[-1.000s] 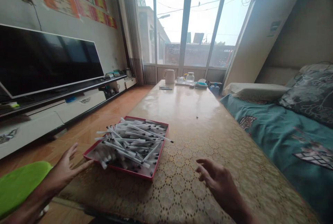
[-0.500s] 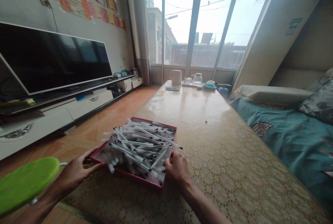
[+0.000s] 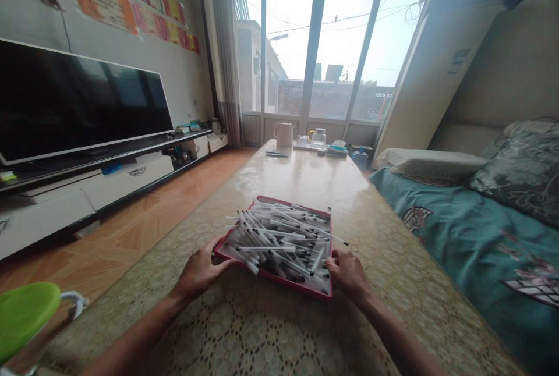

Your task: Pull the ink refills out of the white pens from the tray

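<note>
A shallow red box (image 3: 301,291) sits on the patterned tabletop, heaped with white pens (image 3: 283,233) that have black tips. Some pens stick out past its rim on both sides. My left hand (image 3: 203,268) grips the box's near left corner, thumb along the front wall and fingers behind the side. At the right wall, my right hand (image 3: 347,271) has its fingers curled round the edge. The undersides of the fingers are hidden.
The long table (image 3: 262,329) runs toward the window. At its far end stand a beige pitcher (image 3: 283,134), a glass jar (image 3: 319,138) and a tissue pack (image 3: 336,150). A green stool (image 3: 28,315) is at the left, a bed (image 3: 445,224) at the right.
Both hands have moved the box of pens to the right, from the table's left edge toward its middle. The camera view has also turned slightly.
</note>
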Demonstrator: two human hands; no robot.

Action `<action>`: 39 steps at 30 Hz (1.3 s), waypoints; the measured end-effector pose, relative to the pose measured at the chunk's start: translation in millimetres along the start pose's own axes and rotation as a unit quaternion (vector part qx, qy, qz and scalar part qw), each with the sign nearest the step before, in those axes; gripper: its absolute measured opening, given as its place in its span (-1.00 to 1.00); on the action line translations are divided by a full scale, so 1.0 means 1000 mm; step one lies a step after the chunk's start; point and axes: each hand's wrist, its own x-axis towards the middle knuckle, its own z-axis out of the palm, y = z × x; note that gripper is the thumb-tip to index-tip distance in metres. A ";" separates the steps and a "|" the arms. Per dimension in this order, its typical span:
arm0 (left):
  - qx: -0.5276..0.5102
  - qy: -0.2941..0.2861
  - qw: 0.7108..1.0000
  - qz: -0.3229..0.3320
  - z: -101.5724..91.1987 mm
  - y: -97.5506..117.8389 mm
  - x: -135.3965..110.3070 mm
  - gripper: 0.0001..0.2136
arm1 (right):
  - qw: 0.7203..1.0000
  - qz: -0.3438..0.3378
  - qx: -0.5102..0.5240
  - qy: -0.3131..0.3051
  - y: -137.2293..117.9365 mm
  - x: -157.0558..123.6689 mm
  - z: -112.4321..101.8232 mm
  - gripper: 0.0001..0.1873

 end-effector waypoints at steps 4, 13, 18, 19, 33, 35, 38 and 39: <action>0.007 0.010 1.000 0.022 0.022 0.012 0.008 -0.46 | 1.000 0.007 -0.013 0.005 0.020 0.014 -0.007 -0.81; 0.058 0.036 0.996 0.062 0.063 0.026 0.029 -0.51 | 0.998 0.025 -0.054 0.035 0.052 0.047 -0.019 -0.77; 0.067 0.050 0.995 0.054 0.075 0.029 0.041 -0.54 | 0.996 0.017 -0.074 0.043 0.057 0.061 -0.020 -0.74; 0.068 0.053 0.995 0.051 0.077 0.029 0.043 -0.55 | 0.996 0.014 -0.078 0.044 0.056 0.063 -0.019 -0.74; 0.058 0.052 0.997 0.021 0.054 0.013 0.038 -0.47 | 0.994 -0.036 -0.093 0.049 0.028 0.057 -0.001 -0.74; 0.057 0.051 0.997 0.006 0.037 0.001 0.035 -0.48 | 0.994 -0.047 -0.083 0.046 0.010 0.051 0.008 -0.73; 0.059 0.068 0.996 -0.030 0.005 -0.021 0.030 -0.51 | 0.995 -0.069 -0.061 0.035 -0.023 0.038 0.025 -0.75; 0.059 0.075 0.995 -0.041 -0.006 -0.029 0.028 -0.52 | 0.995 -0.076 -0.053 0.031 -0.035 0.033 0.031 -0.77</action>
